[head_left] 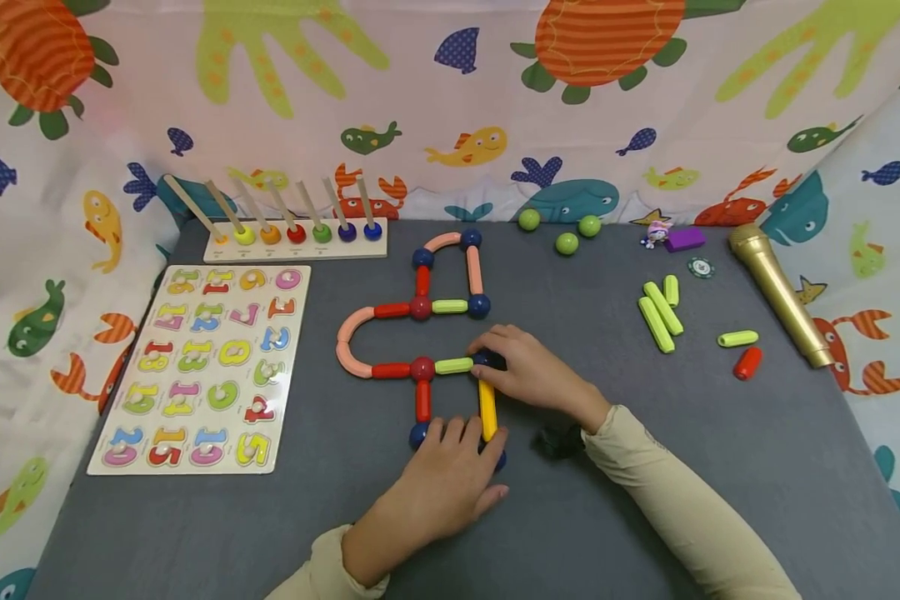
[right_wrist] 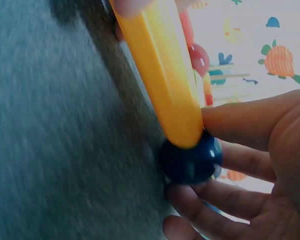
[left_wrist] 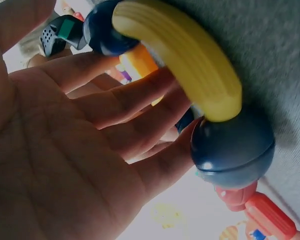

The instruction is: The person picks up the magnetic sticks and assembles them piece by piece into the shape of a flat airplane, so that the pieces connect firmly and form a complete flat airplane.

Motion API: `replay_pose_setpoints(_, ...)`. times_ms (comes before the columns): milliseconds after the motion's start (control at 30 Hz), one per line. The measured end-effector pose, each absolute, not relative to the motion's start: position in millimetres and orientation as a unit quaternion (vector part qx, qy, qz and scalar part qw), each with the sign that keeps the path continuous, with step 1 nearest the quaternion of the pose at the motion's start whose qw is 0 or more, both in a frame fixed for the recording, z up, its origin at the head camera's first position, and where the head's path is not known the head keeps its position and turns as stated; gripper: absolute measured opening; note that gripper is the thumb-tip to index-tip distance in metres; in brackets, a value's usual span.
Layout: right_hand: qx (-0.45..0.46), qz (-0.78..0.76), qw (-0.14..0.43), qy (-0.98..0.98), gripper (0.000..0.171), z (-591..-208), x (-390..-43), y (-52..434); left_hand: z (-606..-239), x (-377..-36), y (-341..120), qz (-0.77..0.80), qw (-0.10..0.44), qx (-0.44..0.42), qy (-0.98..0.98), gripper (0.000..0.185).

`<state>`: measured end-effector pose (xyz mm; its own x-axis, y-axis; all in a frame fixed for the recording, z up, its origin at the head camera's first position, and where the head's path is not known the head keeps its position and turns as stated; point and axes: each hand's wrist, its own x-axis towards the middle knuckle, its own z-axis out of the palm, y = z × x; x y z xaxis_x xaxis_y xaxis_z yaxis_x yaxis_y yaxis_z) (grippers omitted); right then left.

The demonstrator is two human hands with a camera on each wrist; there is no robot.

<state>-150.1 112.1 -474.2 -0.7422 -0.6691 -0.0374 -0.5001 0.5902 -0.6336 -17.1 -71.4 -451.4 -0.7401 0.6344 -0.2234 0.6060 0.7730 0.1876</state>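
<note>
Right hand (head_left: 528, 375) pinches the dark blue ball (right_wrist: 191, 157) at the yellow rod's (head_left: 487, 409) far end. Left hand (head_left: 450, 475), fingers loosely spread, rests over its near end; the rod's long axis runs toward the person.

Yellow rod (head_left: 487, 410) lies flat — a dark-blue ball (head_left: 486, 360) at each end.

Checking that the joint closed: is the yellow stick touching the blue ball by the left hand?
Touching. The right wrist view shows the yellow stick's end seated on the blue ball, with no gap between them.
</note>
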Motion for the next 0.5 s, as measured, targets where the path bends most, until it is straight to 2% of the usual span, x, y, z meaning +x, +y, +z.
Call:
replay_pose_setpoints(100, -0.339, -0.320, 0.139, 0.873, 0.023, -472.8, -155.0, 118.8, -447.7, -26.3, -70.4, 0.065, 0.156, 0.334, 0.927, 0.058)
replay_pose_setpoints(267, -0.341, -0.338, 0.132, 0.867, 0.017, -469.6, -168.6, 131.8, -443.2, -46.6, -65.9, 0.078, 0.150, 0.332, 0.928, 0.046)
replay_pose_setpoints(400, -0.296, -0.305, 0.074, 0.902, 0.016, -458.8, -180.0, 155.1, -441.1, -56.6, -60.2, 0.085, 0.169, 0.317, 0.929, 0.041)
replay_pose_setpoints(500, -0.227, -0.238, 0.019, 0.944, 0.019, -447.6, -184.9, 184.7, -441.7, -60.4, -57.9, 0.087, 0.184, 0.314, 0.927, 0.038)
